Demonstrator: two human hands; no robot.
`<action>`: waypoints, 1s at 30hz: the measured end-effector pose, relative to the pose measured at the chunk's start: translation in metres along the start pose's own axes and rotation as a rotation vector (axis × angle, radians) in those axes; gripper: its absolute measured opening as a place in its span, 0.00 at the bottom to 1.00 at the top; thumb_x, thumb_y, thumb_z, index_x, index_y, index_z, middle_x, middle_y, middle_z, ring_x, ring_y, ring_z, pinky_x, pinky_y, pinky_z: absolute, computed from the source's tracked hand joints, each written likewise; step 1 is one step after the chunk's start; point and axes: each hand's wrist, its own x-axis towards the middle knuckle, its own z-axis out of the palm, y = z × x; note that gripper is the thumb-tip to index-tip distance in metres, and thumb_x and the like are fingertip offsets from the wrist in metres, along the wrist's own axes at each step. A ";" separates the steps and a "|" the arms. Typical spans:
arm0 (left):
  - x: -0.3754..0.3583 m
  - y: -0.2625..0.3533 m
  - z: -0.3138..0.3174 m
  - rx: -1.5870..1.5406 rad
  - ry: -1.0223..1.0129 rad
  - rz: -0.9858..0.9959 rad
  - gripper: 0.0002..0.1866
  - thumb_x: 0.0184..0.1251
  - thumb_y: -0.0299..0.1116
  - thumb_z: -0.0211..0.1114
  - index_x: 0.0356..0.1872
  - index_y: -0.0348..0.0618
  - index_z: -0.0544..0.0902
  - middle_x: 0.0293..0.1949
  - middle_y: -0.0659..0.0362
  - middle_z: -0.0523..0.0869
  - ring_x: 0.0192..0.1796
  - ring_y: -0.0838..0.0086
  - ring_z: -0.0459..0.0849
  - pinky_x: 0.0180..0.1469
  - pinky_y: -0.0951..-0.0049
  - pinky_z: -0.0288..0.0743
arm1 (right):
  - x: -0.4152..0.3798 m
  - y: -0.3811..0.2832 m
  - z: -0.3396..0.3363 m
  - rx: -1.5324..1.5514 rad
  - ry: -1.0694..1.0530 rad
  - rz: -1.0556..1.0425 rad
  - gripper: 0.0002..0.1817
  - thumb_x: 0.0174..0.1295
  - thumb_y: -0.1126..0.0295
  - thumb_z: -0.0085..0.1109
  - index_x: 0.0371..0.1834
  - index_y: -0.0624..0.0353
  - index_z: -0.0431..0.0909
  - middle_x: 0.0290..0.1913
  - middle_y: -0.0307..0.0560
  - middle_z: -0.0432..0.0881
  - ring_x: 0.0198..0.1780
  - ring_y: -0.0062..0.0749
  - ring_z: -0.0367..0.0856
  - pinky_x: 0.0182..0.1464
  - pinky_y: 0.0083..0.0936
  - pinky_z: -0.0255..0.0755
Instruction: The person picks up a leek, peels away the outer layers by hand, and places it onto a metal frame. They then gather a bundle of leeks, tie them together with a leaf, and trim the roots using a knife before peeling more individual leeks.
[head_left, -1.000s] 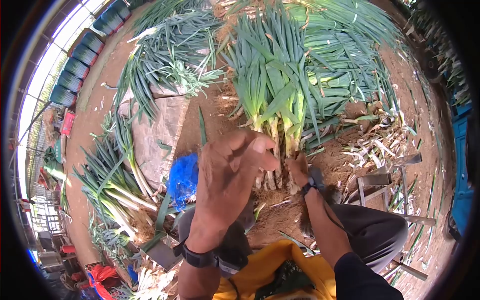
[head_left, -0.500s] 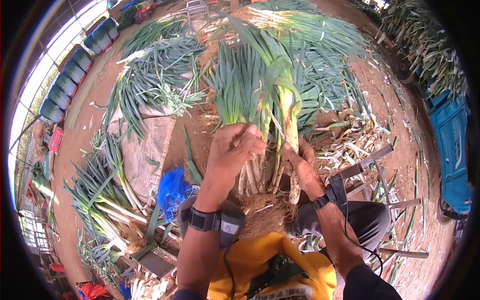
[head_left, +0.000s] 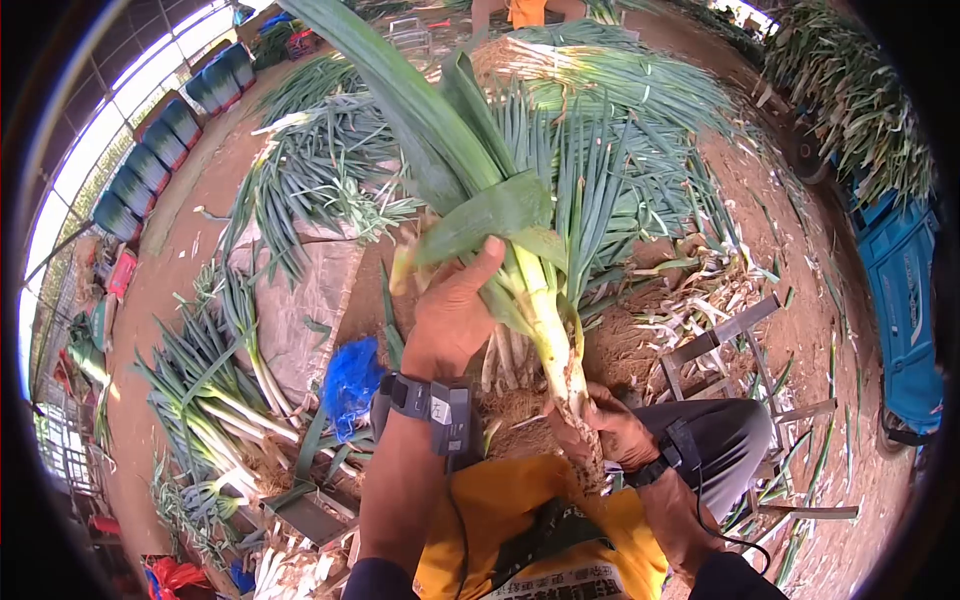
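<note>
We have a large leek slanting across the middle of the scene, its root end near us, just above our yellow apron, and its leaves spreading far and left. The shank is pale, turning yellow-green higher up, with brown soil specks and a dirty lower end; broad green leaves fan out, one folded across the others. Our right hand grips the lower shank. Our left hand is at the leaf base, thumb raised; its fingers are partly hidden, so we cannot tell whether they close on anything.

Our left wrist strap bears a white tag with a dark mark. Dark print crosses the apron's near edge, too distorted for us to read, and pale lettering on the blue machine at the right is too small.

On our right, the metal frame stands near the right forearm, its bars jutting outward. Left of us, a pale sheet ends beside brown soil, and a strip of ground runs farther left.
</note>
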 end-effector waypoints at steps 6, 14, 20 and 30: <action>-0.005 -0.014 -0.016 0.395 0.056 0.099 0.17 0.72 0.26 0.63 0.59 0.37 0.79 0.59 0.53 0.80 0.59 0.68 0.80 0.60 0.68 0.76 | 0.041 -0.030 0.007 -0.443 0.160 -0.255 0.29 0.67 0.59 0.64 0.67 0.61 0.71 0.52 0.43 0.82 0.52 0.25 0.80 0.57 0.26 0.74; 0.003 -0.041 -0.032 0.677 0.124 0.189 0.22 0.69 0.23 0.63 0.64 0.35 0.73 0.56 0.51 0.83 0.55 0.62 0.85 0.57 0.62 0.81 | 0.089 -0.060 0.022 -0.240 0.261 -0.472 0.25 0.56 0.84 0.67 0.60 0.64 0.77 0.53 0.45 0.85 0.51 0.26 0.84 0.55 0.24 0.78; -0.009 -0.024 -0.026 1.857 -0.108 0.657 0.19 0.70 0.22 0.62 0.61 0.37 0.75 0.55 0.55 0.83 0.55 0.65 0.84 0.57 0.65 0.80 | 0.092 -0.053 0.021 -0.281 0.348 -0.565 0.26 0.54 0.88 0.65 0.58 0.63 0.78 0.53 0.45 0.84 0.53 0.28 0.83 0.58 0.28 0.77; 0.007 -0.062 -0.035 0.647 0.172 0.256 0.18 0.72 0.24 0.60 0.61 0.39 0.76 0.56 0.55 0.83 0.58 0.66 0.82 0.60 0.63 0.78 | 0.088 -0.043 0.018 -0.336 0.396 -0.737 0.19 0.54 0.89 0.63 0.49 0.62 0.79 0.46 0.43 0.85 0.44 0.25 0.84 0.50 0.23 0.79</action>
